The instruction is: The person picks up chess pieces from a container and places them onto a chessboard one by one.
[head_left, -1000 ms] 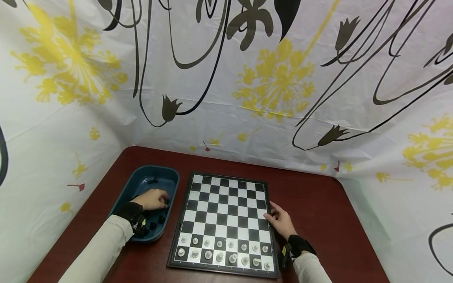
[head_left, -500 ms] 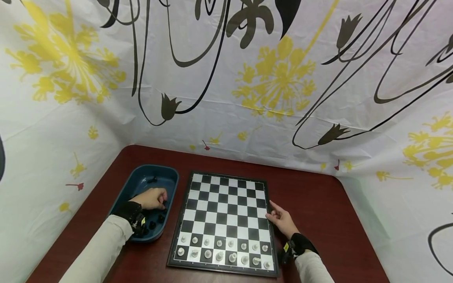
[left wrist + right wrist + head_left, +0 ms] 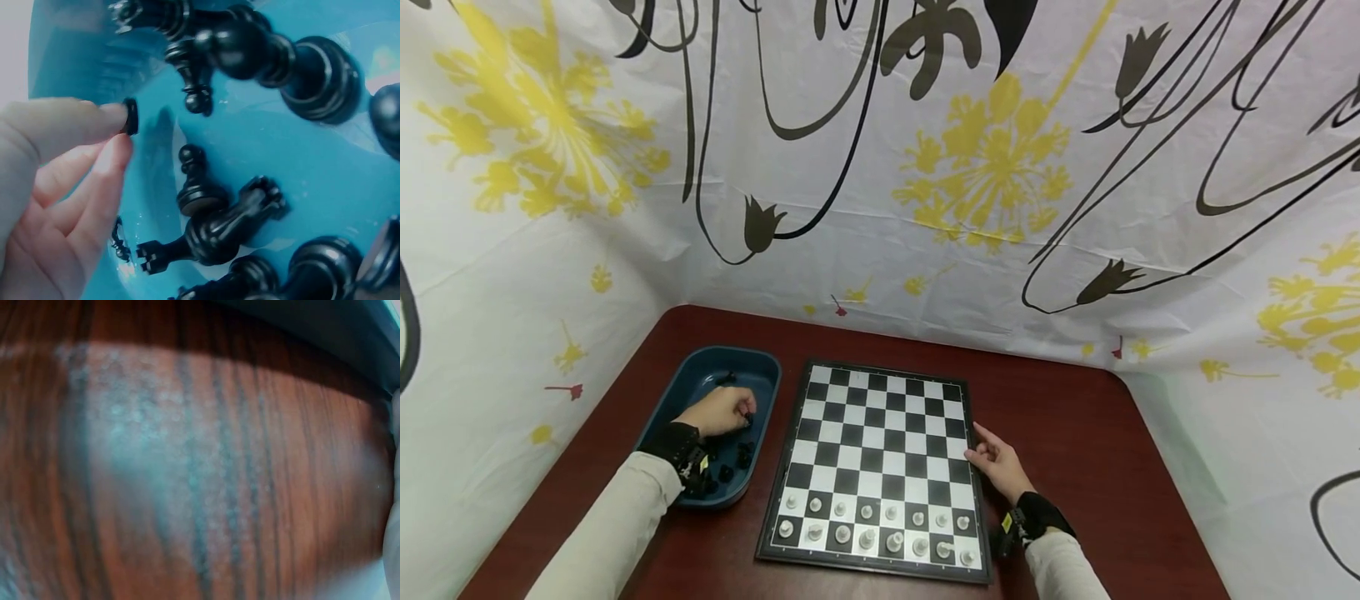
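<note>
My left hand [image 3: 718, 412] is over the blue tray [image 3: 733, 352], pinching a small black chess piece [image 3: 132, 116] between thumb and fingers. Only a dark, flat end of that piece shows in the left wrist view; the fingers cover the rest. Several other black chess pieces [image 3: 324, 78] lie tipped over in the tray, a pawn [image 3: 192, 165] among them. At the right edge of the chessboard [image 3: 872, 417] rests my right hand [image 3: 1002, 473], thumb at the frame and fingers loosely extended along the side. White chess pieces [image 3: 867, 540] stand in two rows on the board's near side.
A dark red wooden table [image 3: 1060, 417] carries the tray on the left and the board in the middle. Patterned white sheeting [image 3: 850, 275] hangs around its back and sides. The right wrist view shows mostly blurred wood grain.
My left hand has shifted slightly up and back in the tray, and a dark piece now shows at its fingertips. The right hand stays at the board's edge.
</note>
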Action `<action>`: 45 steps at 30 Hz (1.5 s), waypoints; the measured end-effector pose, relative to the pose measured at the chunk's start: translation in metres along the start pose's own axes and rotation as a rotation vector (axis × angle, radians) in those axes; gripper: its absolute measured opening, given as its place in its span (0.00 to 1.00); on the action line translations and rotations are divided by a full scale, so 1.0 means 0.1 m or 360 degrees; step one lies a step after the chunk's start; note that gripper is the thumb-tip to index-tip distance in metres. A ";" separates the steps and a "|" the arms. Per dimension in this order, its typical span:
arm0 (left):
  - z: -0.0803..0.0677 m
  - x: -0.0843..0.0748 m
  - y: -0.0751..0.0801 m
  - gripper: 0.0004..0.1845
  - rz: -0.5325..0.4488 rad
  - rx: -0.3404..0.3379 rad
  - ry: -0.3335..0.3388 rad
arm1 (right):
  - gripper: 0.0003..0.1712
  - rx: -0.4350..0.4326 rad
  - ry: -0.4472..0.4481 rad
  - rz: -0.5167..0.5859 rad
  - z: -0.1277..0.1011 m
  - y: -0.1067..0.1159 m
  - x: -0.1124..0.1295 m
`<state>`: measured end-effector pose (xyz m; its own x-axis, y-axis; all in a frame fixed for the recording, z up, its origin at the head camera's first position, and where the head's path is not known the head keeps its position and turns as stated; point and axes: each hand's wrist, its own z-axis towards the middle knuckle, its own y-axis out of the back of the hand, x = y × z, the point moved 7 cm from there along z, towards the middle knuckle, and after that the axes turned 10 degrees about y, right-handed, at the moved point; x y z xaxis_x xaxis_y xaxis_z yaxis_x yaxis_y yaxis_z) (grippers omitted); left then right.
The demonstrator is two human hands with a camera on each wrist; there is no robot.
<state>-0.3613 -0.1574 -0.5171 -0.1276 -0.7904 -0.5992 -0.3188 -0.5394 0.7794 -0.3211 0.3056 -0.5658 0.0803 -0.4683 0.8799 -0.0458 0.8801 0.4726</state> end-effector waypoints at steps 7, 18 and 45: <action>0.08 -0.11 0.19 0.08 -0.0026 -0.0183 -0.0048 | 0.35 0.0006 -0.0042 0.0044 -0.03 0.04 0.11; 0.22 -0.46 0.46 0.07 -0.0097 -0.0262 -0.0065 | 0.33 0.0021 -0.0016 0.0013 -0.10 0.01 0.36; 0.75 -1.00 -0.18 0.08 0.0331 -0.0083 -0.0171 | 0.34 0.0013 -0.0007 0.0078 -0.04 0.01 0.12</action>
<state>-0.4128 -0.0470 -0.4854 -0.2858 -0.8520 -0.4386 -0.2265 -0.3847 0.8948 -0.3166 0.3015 -0.5551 0.0736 -0.4249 0.9023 -0.0575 0.9014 0.4291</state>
